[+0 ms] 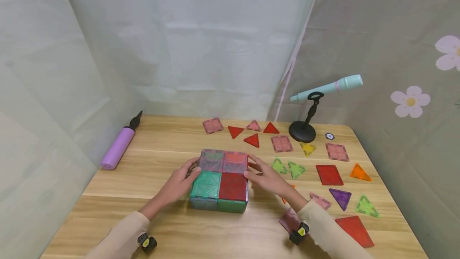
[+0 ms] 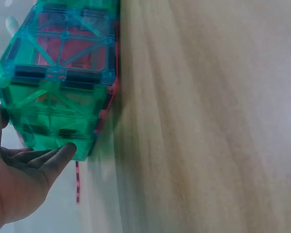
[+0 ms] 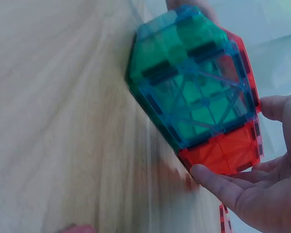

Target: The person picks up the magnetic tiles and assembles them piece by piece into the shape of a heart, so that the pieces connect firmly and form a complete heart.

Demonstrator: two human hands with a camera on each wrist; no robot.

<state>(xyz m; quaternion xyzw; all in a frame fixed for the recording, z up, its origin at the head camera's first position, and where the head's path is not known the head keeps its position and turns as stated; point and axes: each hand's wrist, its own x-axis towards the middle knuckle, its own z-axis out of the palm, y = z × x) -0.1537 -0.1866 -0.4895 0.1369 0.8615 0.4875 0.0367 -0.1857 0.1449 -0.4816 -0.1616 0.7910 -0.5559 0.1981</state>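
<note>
A low box of see-through magnetic tiles [image 1: 205, 185] stands on the table, its top made of green, dark red, pinkish-orange and greyish-purple squares. My left hand [image 1: 183, 177] rests on its left side, the thumb near the top edge. In the left wrist view, the fingers [image 2: 60, 158] lie fairly straight against a green side tile [image 2: 51, 104]. Against the right side is my right hand [image 1: 267, 177], thumb at the top edge. Its fingers [image 3: 223, 187] extend along a red side tile [image 3: 228, 150] in the right wrist view. The box sits between both hands.
Loose triangle and square tiles lie to the right and behind, including a red square [image 1: 329, 175] and a purple triangle [image 1: 340, 198]. A light-blue microphone-shaped object [image 1: 334, 87] rests on a black stand [image 1: 302, 132]. A purple hand pump [image 1: 118, 147] lies at the left edge.
</note>
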